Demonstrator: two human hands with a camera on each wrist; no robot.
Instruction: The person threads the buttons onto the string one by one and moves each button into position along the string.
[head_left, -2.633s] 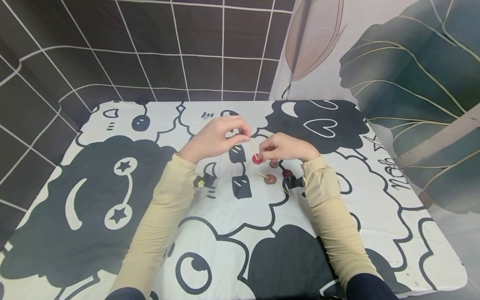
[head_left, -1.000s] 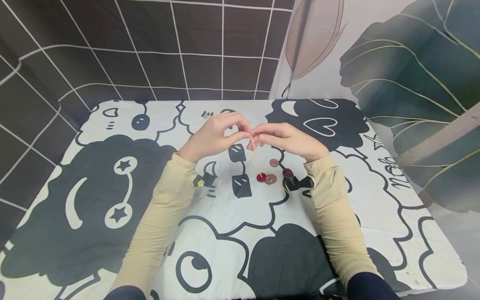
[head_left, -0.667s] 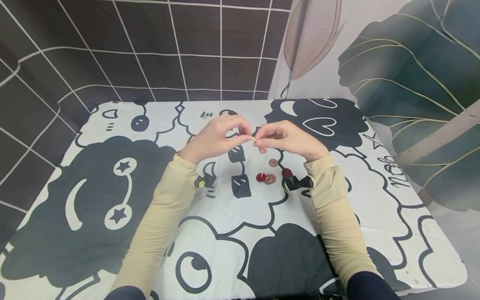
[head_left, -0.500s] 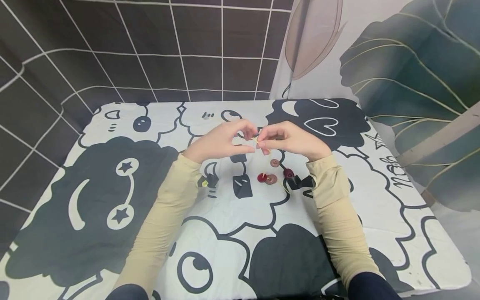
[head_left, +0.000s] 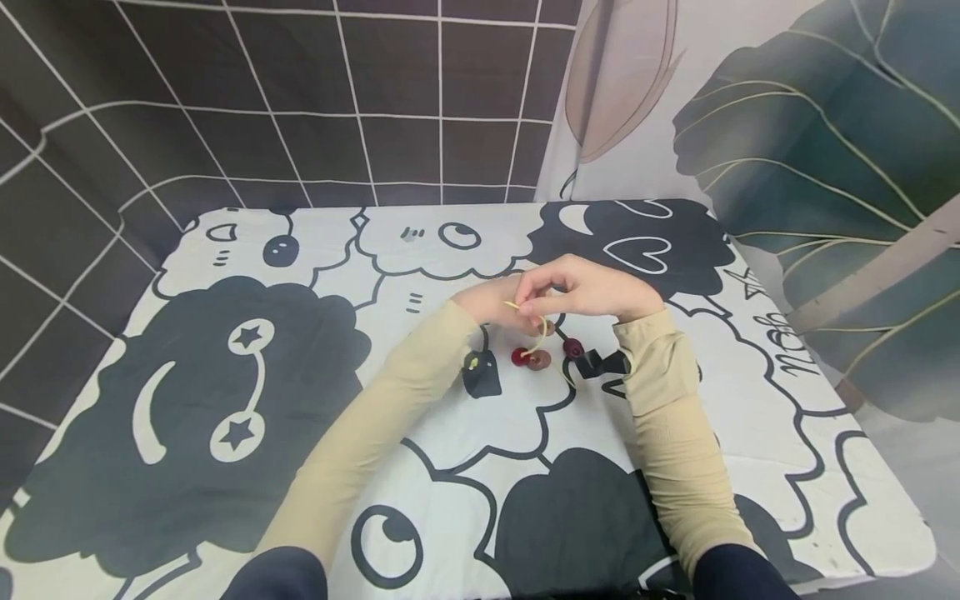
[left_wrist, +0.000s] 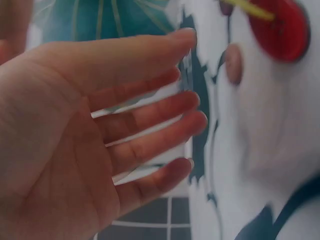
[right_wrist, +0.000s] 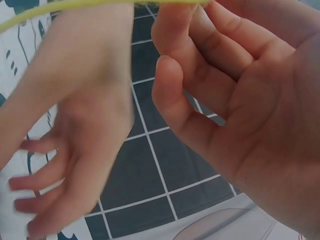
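My right hand (head_left: 581, 287) pinches a yellow string (head_left: 543, 332) between thumb and fingertips. The string curves down to a red button (head_left: 519, 357) and passes through it, as the left wrist view also shows. My left hand (head_left: 491, 302) reaches in behind and below the right one, partly hidden by it in the head view. Its fingers are extended and hold nothing in the left wrist view. A larger brown button (head_left: 539, 360) touches the red one. A small brown button (head_left: 550, 328) lies just beyond, near the left fingers, and a dark red button (head_left: 573, 348) sits to the right.
A black-and-white cartoon cloth (head_left: 450, 433) covers the table. A loose pale yellow string end (head_left: 567, 377) lies right of the brown button. A dark grid-patterned curtain (head_left: 390, 108) hangs behind, and a leaf-patterned cloth (head_left: 825, 183) hangs at the right.
The left hand pinched the string by its upper end, then let go and moved right and down toward the buttons. The right hand released the red button, rose, and now pinches the string.
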